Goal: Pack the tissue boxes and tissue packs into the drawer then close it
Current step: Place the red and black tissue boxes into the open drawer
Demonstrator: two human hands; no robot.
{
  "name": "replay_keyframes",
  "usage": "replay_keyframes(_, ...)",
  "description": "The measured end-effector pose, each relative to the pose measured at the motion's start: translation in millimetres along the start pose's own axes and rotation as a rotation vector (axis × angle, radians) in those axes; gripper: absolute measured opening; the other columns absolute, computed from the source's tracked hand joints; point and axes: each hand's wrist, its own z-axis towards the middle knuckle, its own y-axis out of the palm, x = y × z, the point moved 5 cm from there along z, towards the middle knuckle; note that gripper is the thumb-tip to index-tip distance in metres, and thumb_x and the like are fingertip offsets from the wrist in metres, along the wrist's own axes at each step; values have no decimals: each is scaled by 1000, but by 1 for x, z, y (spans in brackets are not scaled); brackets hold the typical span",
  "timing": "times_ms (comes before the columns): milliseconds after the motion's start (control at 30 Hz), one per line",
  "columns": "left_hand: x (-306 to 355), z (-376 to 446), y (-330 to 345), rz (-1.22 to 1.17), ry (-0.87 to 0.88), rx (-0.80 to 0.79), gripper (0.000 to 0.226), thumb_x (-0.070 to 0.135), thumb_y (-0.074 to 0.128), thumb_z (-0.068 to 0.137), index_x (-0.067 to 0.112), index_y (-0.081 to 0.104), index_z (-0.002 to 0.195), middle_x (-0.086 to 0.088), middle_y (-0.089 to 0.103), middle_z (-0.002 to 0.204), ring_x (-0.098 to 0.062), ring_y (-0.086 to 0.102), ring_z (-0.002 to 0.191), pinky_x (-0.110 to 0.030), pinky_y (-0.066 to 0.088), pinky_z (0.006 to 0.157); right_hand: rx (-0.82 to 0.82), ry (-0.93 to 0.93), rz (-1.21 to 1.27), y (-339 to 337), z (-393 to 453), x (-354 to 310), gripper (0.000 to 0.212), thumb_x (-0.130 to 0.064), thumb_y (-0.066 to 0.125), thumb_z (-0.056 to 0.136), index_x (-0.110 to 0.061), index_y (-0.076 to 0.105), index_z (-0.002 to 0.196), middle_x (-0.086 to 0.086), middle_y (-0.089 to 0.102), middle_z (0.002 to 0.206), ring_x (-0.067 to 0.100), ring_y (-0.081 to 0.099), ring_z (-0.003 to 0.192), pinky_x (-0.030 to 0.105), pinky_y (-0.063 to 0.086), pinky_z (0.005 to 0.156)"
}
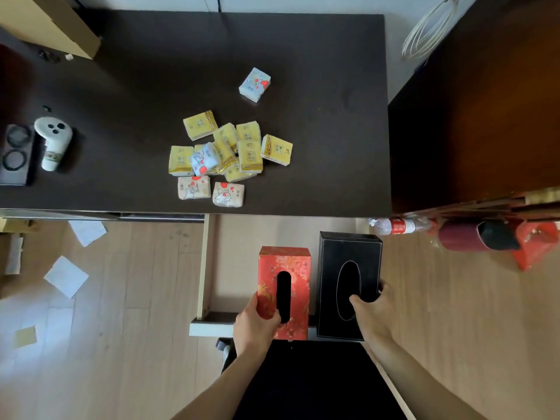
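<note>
The drawer (pixel 206 268) is pulled out below the desk's front edge, its pale bottom showing. A red floral tissue box (pixel 298 268) stands in it, gripped at its near left corner by my left hand (pixel 254 327). Beside it on the right sits a black tissue box (pixel 348 253), with my right hand (pixel 374 315) clasped around its near end, thumb at the oval slot. Several yellow tissue packs (pixel 251 153) and white printed packs (pixel 194 187) lie heaped on the dark desk (pixel 121 86). One white pack (pixel 254 84) lies apart, farther back.
A white controller (pixel 53 140) and a black tray (pixel 15 156) sit at the desk's left edge. A cardboard box (pixel 45 22) is at the back left. Papers (pixel 66 275) litter the wooden floor. A plastic bottle (pixel 394 226) and red items (pixel 527 247) lie at the right.
</note>
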Motion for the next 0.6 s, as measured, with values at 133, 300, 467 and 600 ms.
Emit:
replay_keyframes(133,-4,16,-1,4,-48,11,33,44,76,67,35,62,95,23,61,69,-8,63,70,-27,52,62,-22,-1,-39,13,9,-1,47,-5,75,71,-25,60,110,-6,71,88,-4,68,74,5,48,55)
replay_keyframes(300,-19,50,3,-20,-117,6,28,46,78,64,31,62,83,19,66,70,-7,63,69,-26,48,61,-89,12,-114,46,29,6,36,-7,78,74,-28,62,98,-7,72,89,11,70,81,14,49,60)
replay_keyframes(467,-33,73,10,9,-108,-16,25,41,78,66,30,66,85,17,69,75,-9,67,72,-28,56,68,-103,12,-178,80,37,21,38,-11,79,77,-15,60,110,4,71,103,24,68,93,41,59,85)
replay_keyframes(600,-40,73,11,20,-74,-19,30,49,77,70,33,65,92,18,70,79,-7,67,73,-28,56,67,-177,36,-222,90,49,23,44,-8,79,79,-11,58,117,11,70,114,29,68,104,49,56,97)
